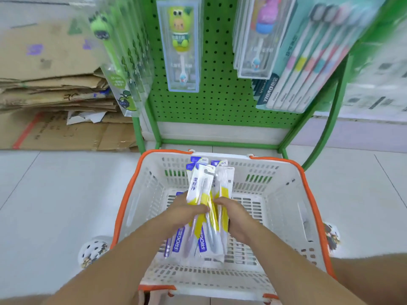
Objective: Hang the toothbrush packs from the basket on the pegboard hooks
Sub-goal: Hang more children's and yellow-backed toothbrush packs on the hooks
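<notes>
1. Your left hand [186, 211] and right hand [236, 217] are both down inside the white basket [284, 208], which has an orange rim and stands on the floor just in front of the rack.
2. Both hands grip one bundle of toothbrush packs [203, 208]: the left hand's fingers curl round it from the left, the right hand's fingers wrap it from the right.
3. The bundle's long axis runs away from you toward the rack, tilted up. The far ends with the hang tabs point at the pegboard and lean against the basket's far wall; the near ends, printed in blue, point back toward you and sit low over the basket's floor.
4. The top pack is white with a yellow band, and it lies between your two thumbs.
5. The green pegboard [220, 89] rises right behind the basket. Three groups of packs hang on it: green character brushes [123, 62] at left, one clear box with a yellow-green figure [181, 47] in the middle, and multi-brush packs [308, 62] at right.
6. Flattened cardboard [55, 95] is stacked on the floor left of the rack.
</notes>
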